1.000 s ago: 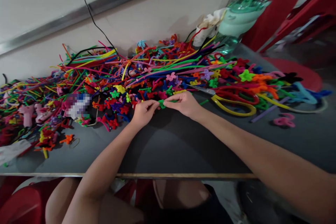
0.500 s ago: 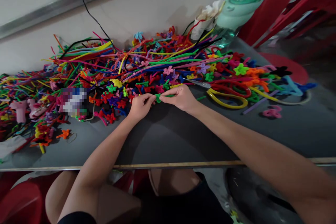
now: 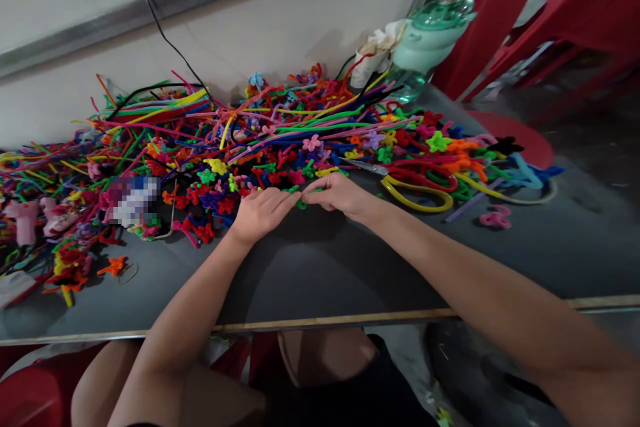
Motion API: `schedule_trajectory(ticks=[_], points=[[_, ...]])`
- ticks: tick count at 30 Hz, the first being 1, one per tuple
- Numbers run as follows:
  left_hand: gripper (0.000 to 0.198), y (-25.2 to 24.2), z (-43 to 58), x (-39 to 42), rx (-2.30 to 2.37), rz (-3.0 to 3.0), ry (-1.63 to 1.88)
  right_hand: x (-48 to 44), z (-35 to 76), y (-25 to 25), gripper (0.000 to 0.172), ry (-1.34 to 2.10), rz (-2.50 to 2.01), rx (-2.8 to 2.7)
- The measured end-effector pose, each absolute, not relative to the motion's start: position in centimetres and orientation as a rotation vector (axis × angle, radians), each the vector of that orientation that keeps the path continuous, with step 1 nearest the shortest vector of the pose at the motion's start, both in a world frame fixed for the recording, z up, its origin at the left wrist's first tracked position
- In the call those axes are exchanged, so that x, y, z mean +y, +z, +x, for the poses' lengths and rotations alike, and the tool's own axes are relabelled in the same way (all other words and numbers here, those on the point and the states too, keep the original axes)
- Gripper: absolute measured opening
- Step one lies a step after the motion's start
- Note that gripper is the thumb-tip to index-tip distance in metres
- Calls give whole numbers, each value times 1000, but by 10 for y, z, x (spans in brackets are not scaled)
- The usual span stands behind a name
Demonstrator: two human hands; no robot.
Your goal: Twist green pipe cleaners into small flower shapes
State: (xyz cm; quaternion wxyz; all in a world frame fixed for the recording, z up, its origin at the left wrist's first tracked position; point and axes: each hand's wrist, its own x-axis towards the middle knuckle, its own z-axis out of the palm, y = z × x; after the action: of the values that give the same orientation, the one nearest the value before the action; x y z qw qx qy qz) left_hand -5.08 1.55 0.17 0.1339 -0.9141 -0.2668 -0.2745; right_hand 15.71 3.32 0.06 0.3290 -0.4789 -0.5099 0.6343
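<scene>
Between my two hands is a green pipe cleaner (image 3: 301,205), bent into a small shape and mostly covered by the fingers. My left hand (image 3: 263,212) pinches it from the left, thumb and fingers pressed together. From the right, my right hand (image 3: 343,197) grips it between thumb and forefinger. Both hands are just above the dark tabletop (image 3: 310,273), at the near edge of a heap of colourful pipe cleaners (image 3: 220,127). Scissors (image 3: 417,203) with a yellow and red handle lie right of my right hand.
A pink twisted flower (image 3: 496,217) lies at the right, an orange one (image 3: 115,265) at the left. Behind the heap stand a paper cup (image 3: 366,67) and a pale green bottle (image 3: 425,40). Red chairs (image 3: 493,27) are beyond the table's right end.
My left hand has turned more palm-down, its fingers now stretched over the green pipe cleaner. My right hand keeps its pinch. The whole view has shifted slightly.
</scene>
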Motion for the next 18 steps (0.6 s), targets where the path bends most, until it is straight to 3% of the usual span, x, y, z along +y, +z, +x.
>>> schedule_trajectory(ticks=[10, 14, 18], points=[[21, 16, -44, 11, -774, -2771, -699, 27, 161, 4, 23, 1338, -1314, -1704], [25, 9, -35, 9, -968, -2735, -807, 18, 162, 7, 20, 847, -1236, -1931], [24, 0, -22, 3, -1490, -2686, -1183, 10, 157, 9, 23, 323, -1218, -2108]])
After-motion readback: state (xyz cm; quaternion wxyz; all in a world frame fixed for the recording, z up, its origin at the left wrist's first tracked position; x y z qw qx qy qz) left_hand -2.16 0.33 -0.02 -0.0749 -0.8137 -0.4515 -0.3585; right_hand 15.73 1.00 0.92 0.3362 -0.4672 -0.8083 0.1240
